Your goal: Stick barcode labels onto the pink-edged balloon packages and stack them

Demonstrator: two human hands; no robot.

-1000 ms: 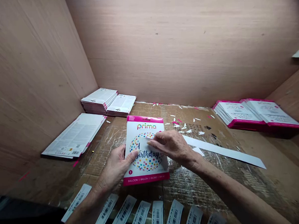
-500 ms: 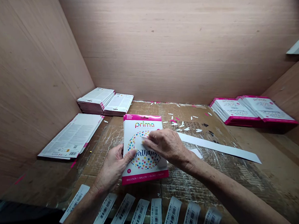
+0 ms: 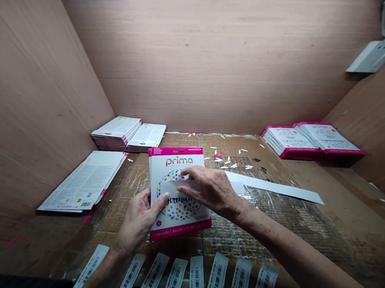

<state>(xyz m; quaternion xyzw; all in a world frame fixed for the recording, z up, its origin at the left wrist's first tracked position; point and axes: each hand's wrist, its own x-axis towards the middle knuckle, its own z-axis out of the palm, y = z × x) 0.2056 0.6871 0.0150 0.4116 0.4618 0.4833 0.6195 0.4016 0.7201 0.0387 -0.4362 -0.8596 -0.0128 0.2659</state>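
The left hand (image 3: 137, 221) holds the packet (image 3: 180, 212) by its left edge, the right hand (image 3: 213, 188), grip narrow, touches its pale strip (image 3: 169, 187), and pink-edged stacks (image 3: 313, 143) lie well rightward.

Eight barcode labels (image 3: 196, 277), two hands (image 3: 136, 219), two pink-edged stacks (image 3: 296, 141) at right, one long white strip (image 3: 280, 188)

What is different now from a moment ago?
The white slip has moved left across the packet, towards the left thumb, and covers more of the lettering. The right hand's index finger reaches further left. The left hand keeps its hold; the stacks and labels stayed put, though the view shifted.
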